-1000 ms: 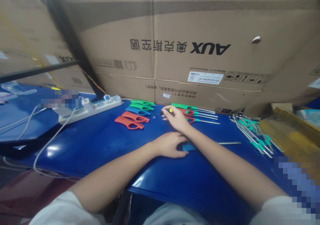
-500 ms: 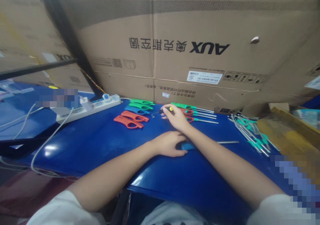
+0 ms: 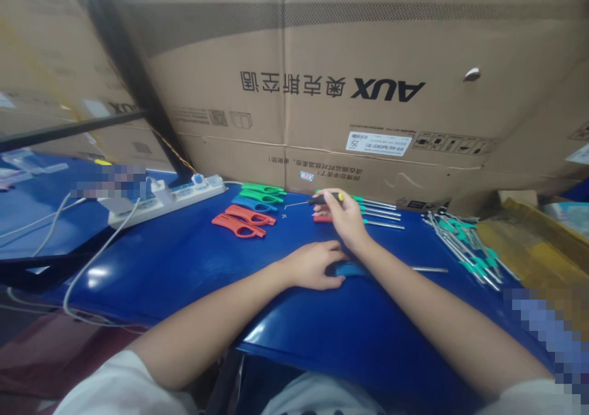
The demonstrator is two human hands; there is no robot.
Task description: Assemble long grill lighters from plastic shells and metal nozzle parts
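A screwdriver [image 3: 317, 199] with a black and yellow handle is in my right hand [image 3: 346, 217], its thin shaft pointing left over the table. My left hand [image 3: 317, 265] grips the handle end of a blue long-nosed lighter [image 3: 353, 269]. The lighter lies flat, its metal tube emerging on the far side of my right forearm. Left of the screwdriver tip are small metal bits [image 3: 284, 216], probably screws, too small to tell. Red handle shells [image 3: 238, 221], a blue shell [image 3: 254, 204] and green shells [image 3: 262, 191] lie further left. Partly behind my right hand are lighters with metal tubes [image 3: 384, 216].
On the right lies a pile of metal tubes with teal parts [image 3: 464, 246], beside a brown-yellow wrapped package [image 3: 529, 249]. A white power strip [image 3: 175, 201] with cords stands at the left. A large cardboard box [image 3: 322, 46] walls off the blue table's [image 3: 184, 280] back.
My right hand has moved right with the screwdriver, whose shaft now shows more clearly. My left hand stays on the blue lighter. The whole view has shifted slightly.
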